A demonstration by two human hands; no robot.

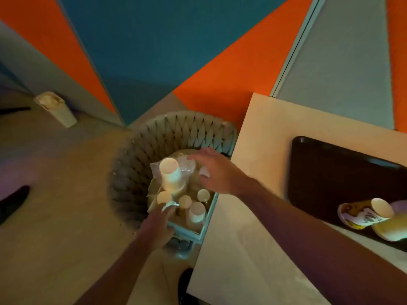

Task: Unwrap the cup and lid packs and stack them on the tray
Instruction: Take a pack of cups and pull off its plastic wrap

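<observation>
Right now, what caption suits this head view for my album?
Both hands, left and right, reach into a woven basket of wrapped cup packs beside a dark tray.

There is one view only, from a camera on the person's head. It looks steeply down and forward, close above both forearms. A woven basket (pixel 176 137) is at the centre, a table (pixel 259 137) at right.

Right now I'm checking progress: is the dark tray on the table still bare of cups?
No: the dark tray already holds paper cups lying at its near right end.
</observation>
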